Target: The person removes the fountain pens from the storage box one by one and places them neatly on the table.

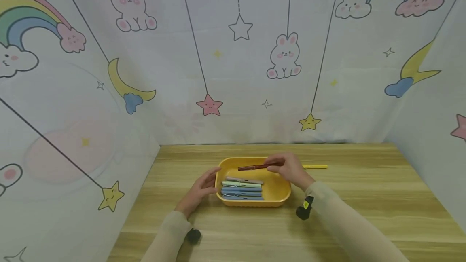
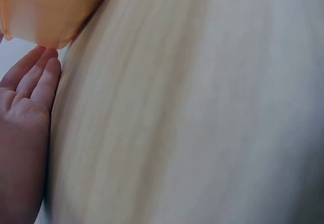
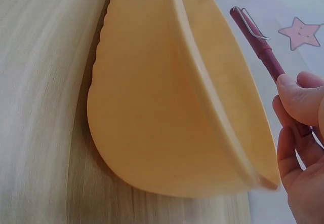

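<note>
My right hand (image 1: 287, 169) pinches a dark red pen (image 1: 255, 167) between thumb and fingers, above the far part of a yellow plastic basket (image 1: 255, 203). The right wrist view shows the red pen's metal clip and cap (image 3: 250, 31) pointing away from the hand (image 3: 306, 191). My left hand (image 1: 200, 191) touches the basket's left end with its fingers fairly straight; part of that hand (image 2: 28, 117) shows beside the basket (image 2: 50, 11) in the left wrist view. Inside lie a pinkish pen (image 1: 249, 180), a light green pen (image 1: 242, 185) and several blue pens (image 1: 244, 193), side by side.
A yellow pen (image 1: 316, 166) lies on the wooden table (image 1: 364, 213) to the right of the basket, partly hidden behind my right hand. A white curtain (image 1: 240, 72) printed with stars, rabbits and rainbows hangs behind the table and along its sides.
</note>
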The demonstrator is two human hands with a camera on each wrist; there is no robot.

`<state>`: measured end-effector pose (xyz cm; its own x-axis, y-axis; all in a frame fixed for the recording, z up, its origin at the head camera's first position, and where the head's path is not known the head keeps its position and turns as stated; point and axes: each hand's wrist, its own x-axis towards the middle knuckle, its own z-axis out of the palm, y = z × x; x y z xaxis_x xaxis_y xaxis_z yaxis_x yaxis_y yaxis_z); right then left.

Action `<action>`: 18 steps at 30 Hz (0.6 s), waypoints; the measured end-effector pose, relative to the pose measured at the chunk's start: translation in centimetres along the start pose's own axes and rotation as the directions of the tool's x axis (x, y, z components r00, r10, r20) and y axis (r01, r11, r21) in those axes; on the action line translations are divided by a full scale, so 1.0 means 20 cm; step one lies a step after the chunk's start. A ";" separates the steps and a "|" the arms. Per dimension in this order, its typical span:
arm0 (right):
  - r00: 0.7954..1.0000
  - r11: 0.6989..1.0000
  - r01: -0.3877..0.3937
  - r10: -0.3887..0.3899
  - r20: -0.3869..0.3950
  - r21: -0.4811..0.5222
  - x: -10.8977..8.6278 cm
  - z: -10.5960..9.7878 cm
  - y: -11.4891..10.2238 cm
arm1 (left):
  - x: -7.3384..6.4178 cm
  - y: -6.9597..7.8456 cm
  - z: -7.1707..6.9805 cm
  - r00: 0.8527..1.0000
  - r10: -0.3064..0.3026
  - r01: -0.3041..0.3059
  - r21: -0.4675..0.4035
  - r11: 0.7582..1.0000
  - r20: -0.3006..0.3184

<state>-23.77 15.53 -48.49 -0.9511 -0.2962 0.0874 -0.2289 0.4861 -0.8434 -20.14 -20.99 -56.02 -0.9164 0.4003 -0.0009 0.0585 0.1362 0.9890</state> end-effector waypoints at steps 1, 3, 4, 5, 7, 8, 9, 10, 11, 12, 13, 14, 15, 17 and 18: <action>1.000 1.000 -0.002 0.002 -0.001 0.005 0.00 -0.01 0.01 | 0.00 0.00 0.00 1.000 0.001 -0.001 0.003 1.000 0.001; 1.000 1.000 -0.004 0.004 -0.006 0.021 0.00 -0.02 0.01 | 0.00 0.00 0.00 1.000 0.006 -0.006 0.000 1.000 0.005; 1.000 1.000 -0.002 0.002 -0.009 0.029 0.00 -0.02 0.02 | 0.00 0.00 0.00 1.000 0.010 -0.010 -0.001 1.000 0.008; 1.000 0.999 0.000 0.001 -0.013 0.039 0.00 -0.03 0.02 | 0.00 0.00 0.00 1.000 0.015 -0.015 -0.001 1.000 0.011; 1.000 0.999 -0.001 0.002 -0.023 0.053 -0.01 -0.03 0.02 | 0.01 0.00 0.00 1.000 0.025 -0.025 0.000 1.000 0.017; 1.000 0.998 0.000 0.001 -0.027 0.060 -0.01 -0.04 0.02 | 0.01 0.00 0.00 0.999 0.026 -0.026 0.000 1.000 0.019; 1.000 0.998 0.002 0.000 -0.030 0.064 -0.01 -0.04 0.02 | 0.01 0.00 0.00 0.999 0.029 -0.029 0.002 1.000 0.021; 1.000 0.998 0.005 -0.003 -0.031 0.065 -0.01 -0.04 0.02 | 0.01 0.00 0.00 0.999 0.030 -0.031 0.005 1.000 0.021; 1.000 0.998 0.006 -0.003 -0.031 0.069 -0.01 -0.04 0.02 | 0.01 0.00 0.00 0.999 0.029 -0.029 0.005 1.000 0.020; 1.000 0.998 0.007 -0.004 -0.031 0.069 -0.01 -0.04 0.02 | 0.01 0.00 0.00 0.999 0.031 -0.031 0.008 0.999 0.020; 1.000 0.997 0.007 -0.004 -0.031 0.071 -0.01 -0.04 0.01 | 0.01 0.00 0.00 0.999 0.029 -0.030 0.008 1.000 0.019; 0.999 0.997 0.007 -0.004 -0.033 0.071 -0.01 -0.04 0.01 | 0.01 0.00 0.00 1.000 0.026 -0.026 0.008 1.000 0.016; 0.999 0.998 0.006 -0.004 -0.036 0.069 -0.01 -0.04 0.01 | 0.01 0.00 0.00 1.000 0.023 -0.023 0.006 1.000 0.013; 0.999 0.997 0.001 0.002 -0.044 0.071 -0.01 -0.05 0.01 | 0.01 0.00 0.00 1.000 0.018 -0.018 0.006 1.000 0.009; 0.999 0.997 -0.003 0.006 -0.050 0.074 -0.02 -0.06 0.01 | 0.01 0.00 0.00 1.000 0.017 -0.017 0.004 1.000 0.009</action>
<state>-23.77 16.68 -48.14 -0.9617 -0.2518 0.1082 -0.2103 0.4248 -0.8805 -20.29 -20.97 -56.04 -0.9117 0.4106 0.0144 0.0756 0.1333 0.9882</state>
